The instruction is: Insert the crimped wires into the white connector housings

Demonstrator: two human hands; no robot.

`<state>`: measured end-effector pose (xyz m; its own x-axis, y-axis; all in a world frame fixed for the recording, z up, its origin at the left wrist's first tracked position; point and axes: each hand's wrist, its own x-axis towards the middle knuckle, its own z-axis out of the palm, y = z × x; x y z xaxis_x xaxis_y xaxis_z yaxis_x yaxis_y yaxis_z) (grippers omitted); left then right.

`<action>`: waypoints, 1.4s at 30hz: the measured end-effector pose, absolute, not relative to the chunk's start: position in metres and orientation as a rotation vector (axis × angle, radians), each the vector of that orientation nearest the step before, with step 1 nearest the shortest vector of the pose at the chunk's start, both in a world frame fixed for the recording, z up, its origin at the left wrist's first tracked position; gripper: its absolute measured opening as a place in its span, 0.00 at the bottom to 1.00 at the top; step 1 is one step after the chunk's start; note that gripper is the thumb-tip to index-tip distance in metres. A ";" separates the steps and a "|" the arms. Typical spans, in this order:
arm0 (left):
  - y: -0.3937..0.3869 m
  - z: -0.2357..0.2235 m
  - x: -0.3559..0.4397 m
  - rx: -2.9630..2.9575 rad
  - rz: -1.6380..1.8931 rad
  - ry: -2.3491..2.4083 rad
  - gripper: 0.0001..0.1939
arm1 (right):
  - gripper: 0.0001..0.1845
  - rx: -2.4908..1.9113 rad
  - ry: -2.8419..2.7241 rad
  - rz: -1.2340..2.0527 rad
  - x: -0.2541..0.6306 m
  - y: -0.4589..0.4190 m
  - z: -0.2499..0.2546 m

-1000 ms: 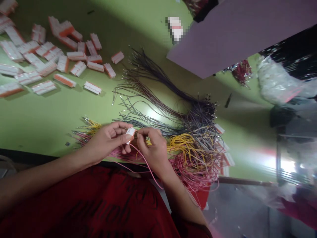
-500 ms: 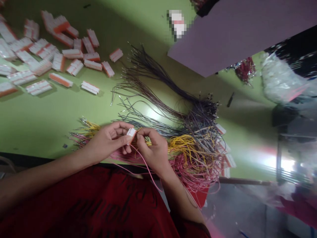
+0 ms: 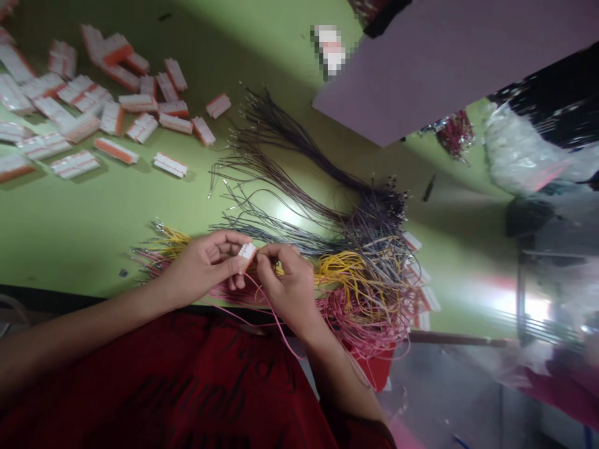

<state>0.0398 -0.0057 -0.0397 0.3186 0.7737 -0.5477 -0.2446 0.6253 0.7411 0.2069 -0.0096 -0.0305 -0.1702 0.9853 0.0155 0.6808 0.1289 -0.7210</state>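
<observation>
My left hand (image 3: pixel 206 265) pinches a small white-and-orange connector housing (image 3: pixel 247 251) between thumb and fingers, its slotted white face showing. A pink wire (image 3: pixel 279 318) runs out of the housing and loops down across my right wrist. Close against the housing's right side, my right hand (image 3: pixel 291 280) has thumb and forefinger pressed together on a thin wire, mostly covered by the fingers. Beneath both hands lie bundles of pink wires (image 3: pixel 346 315) and yellow wires (image 3: pixel 344 268). Grey wires (image 3: pixel 290 236) stretch just beyond my fingers.
Many white-and-orange connector housings (image 3: pixel 171 165) lie scattered at the left of the green table (image 3: pixel 93 212). Dark wires (image 3: pixel 304 137) fan out past my hands. A purple sheet (image 3: pixel 421 68) and a clear plastic bag (image 3: pixel 519 149) are at the right. The table's near edge (image 3: pixel 458 340) borders my body.
The view shifts slightly, moving the things on the right a little leftward. Both hands keep their grip, the right fingertips still beside the connector housing.
</observation>
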 end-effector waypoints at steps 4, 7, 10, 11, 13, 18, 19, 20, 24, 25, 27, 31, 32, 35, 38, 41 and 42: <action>-0.007 -0.042 0.039 0.634 0.712 1.052 0.15 | 0.11 -1.587 -1.913 0.819 0.207 -0.011 -0.031; -0.009 -0.044 0.039 0.658 0.725 1.070 0.16 | 0.10 -1.597 -1.907 0.835 0.207 -0.010 -0.032; -0.009 -0.041 0.040 0.673 0.737 1.083 0.16 | 0.10 -1.593 -1.903 0.836 0.206 -0.010 -0.032; -0.009 -0.040 0.040 0.674 0.732 1.084 0.16 | 0.11 -1.584 -1.907 0.832 0.206 -0.010 -0.031; -0.007 -0.038 0.039 0.668 0.729 1.083 0.16 | 0.11 -1.574 -1.923 0.824 0.206 -0.010 -0.028; 0.001 -0.040 0.034 0.664 0.791 1.123 0.19 | 0.10 -1.539 -1.959 0.846 0.213 0.020 -0.022; 0.002 -0.041 0.033 0.665 0.796 1.141 0.19 | 0.10 -1.532 -1.960 0.779 0.214 0.034 -0.025; 0.003 -0.043 0.032 0.666 0.793 1.153 0.18 | 0.09 -1.531 -1.969 0.689 0.215 0.049 -0.030; 0.004 -0.049 0.031 0.659 0.741 1.123 0.17 | 0.06 -1.589 -2.196 0.523 0.208 0.106 -0.057; 0.004 -0.049 0.031 0.648 0.735 1.115 0.17 | 0.07 -1.602 -2.280 0.541 0.206 0.115 -0.062; 0.005 -0.050 0.030 0.626 0.733 1.103 0.17 | 0.09 -1.606 -2.402 0.557 0.204 0.123 -0.067; 0.006 -0.050 0.028 0.610 0.729 1.081 0.16 | 0.09 -1.655 -2.300 0.473 0.216 0.111 -0.056; 0.007 -0.051 0.027 0.607 0.728 1.085 0.16 | 0.09 -1.697 -2.248 0.471 0.221 0.104 -0.051; 0.008 -0.051 0.028 0.596 0.727 1.104 0.16 | 0.08 -1.811 -2.105 0.502 0.234 0.083 -0.032; 0.008 -0.051 0.032 0.579 0.748 1.104 0.17 | 0.05 -1.640 -1.992 0.527 0.233 0.056 -0.011; 0.007 -0.048 0.036 0.579 0.795 1.078 0.19 | 0.05 -1.366 -2.052 0.816 0.220 0.030 -0.002; 0.007 -0.047 0.037 0.583 0.807 1.072 0.19 | 0.05 -1.349 -2.052 0.924 0.217 0.024 -0.004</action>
<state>0.0374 0.0070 -0.0473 0.2489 0.8090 -0.5325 -0.2880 0.5867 0.7568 0.2169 0.0235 -0.0044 -0.3751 0.9257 0.0489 0.5772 0.2745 -0.7690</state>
